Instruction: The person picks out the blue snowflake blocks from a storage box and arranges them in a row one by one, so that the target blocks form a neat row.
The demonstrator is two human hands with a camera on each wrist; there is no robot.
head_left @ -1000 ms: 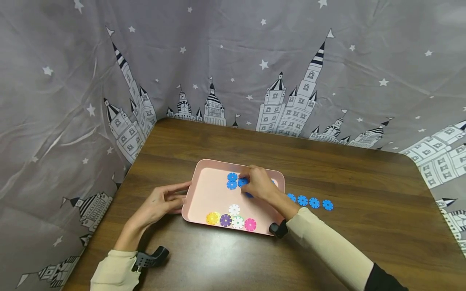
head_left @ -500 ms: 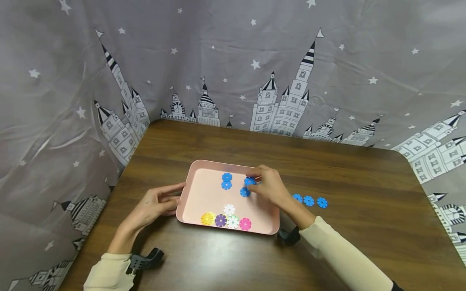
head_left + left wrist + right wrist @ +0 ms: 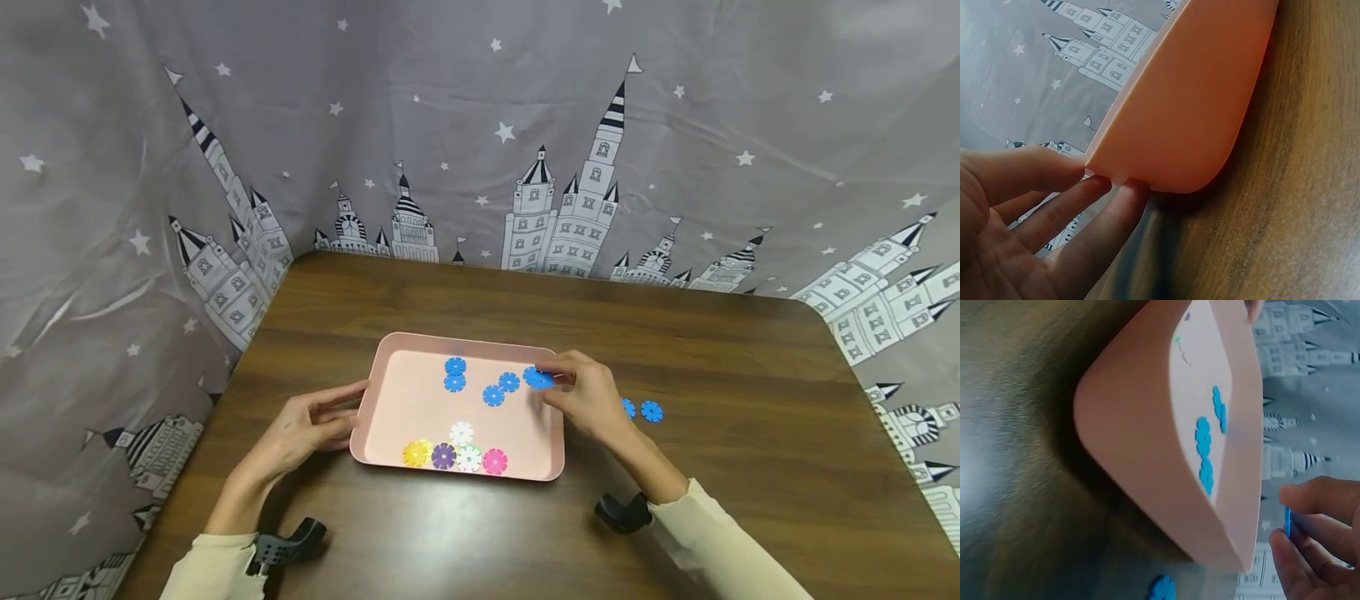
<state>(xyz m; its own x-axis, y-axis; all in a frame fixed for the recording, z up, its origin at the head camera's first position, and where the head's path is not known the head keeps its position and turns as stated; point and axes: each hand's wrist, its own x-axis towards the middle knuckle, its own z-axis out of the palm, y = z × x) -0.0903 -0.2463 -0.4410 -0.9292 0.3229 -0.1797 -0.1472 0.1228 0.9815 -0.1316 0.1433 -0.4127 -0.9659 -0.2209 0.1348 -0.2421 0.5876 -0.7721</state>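
Observation:
A pink tray lies on the table, holding blue notched discs. Along its near side sit yellow, purple, white and pink ones. My left hand touches the tray's left end; in the left wrist view its fingertips meet the tray's rim and outer wall. At the right end, my right hand pinches a blue notched disc between thumb and finger. The right wrist view shows that disc edge-on; in the head view it overlaps the tray's right inner side.
Two blue notched discs show on the wooden table right of the tray, one partly behind my right wrist. A grey curtain with castles and stars hangs along the back and left table edges.
My right hand has moved right, from the tray's middle to its right end. A blue notched disc lies uncovered where its fingers were. My left hand stays at the tray; the head view has shifted.

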